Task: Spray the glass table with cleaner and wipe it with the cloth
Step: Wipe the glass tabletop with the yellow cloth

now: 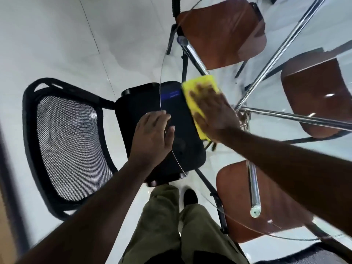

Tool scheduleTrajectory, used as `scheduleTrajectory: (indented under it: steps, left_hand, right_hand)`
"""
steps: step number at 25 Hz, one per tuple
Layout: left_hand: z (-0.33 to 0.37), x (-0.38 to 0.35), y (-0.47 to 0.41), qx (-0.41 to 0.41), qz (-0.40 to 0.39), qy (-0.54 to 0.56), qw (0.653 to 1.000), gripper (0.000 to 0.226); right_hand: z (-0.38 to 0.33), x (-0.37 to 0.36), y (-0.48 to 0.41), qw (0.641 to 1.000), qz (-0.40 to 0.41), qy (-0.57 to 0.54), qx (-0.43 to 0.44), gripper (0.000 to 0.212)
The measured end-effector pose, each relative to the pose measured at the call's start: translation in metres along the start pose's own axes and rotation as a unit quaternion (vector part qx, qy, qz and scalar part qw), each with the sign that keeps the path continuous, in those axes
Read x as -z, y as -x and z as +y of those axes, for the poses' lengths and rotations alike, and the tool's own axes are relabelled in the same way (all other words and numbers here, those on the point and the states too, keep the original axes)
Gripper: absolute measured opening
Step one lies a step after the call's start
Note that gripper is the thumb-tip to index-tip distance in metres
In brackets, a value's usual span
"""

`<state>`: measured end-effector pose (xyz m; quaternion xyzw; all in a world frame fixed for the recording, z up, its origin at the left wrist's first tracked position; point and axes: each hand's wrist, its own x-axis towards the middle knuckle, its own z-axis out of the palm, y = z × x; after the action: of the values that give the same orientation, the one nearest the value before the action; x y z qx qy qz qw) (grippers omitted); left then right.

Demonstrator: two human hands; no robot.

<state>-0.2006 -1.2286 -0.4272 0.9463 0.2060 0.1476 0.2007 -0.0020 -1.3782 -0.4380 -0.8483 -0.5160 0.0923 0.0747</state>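
The fingers (200, 88) of the right hand (213, 109) are slightly spread and laid flat on a yellow cloth (203, 81). The cloth is pressed onto the glass table (213, 159) close to its left rim. The fingers (162, 119) of the left hand (152, 138) are held straight and nearly together, and are rested flat across that same rim, nearer the person. A black chair (70, 145) with a mesh back is seen partly under the glass. Chrome legs (276, 46) and brown chairs (222, 35) are seen through the tabletop farther right.
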Motion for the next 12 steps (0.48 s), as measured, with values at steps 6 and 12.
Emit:
scheduleTrajectory:
  steps: [6,12]
  left_hand:
    - [-0.02,-0.017,-0.084,-0.064,-0.09,-0.046,0.993,0.058]
    - [0.002,-0.042,-0.13,-0.077,-0.122,-0.067,0.987,0.067]
  right_hand:
    - [0.057,0.012,-0.032,0.943,0.12,-0.076,-0.302,0.064]
    - [0.119,0.027,-0.011,0.998,0.053,0.016,0.006,0.059]
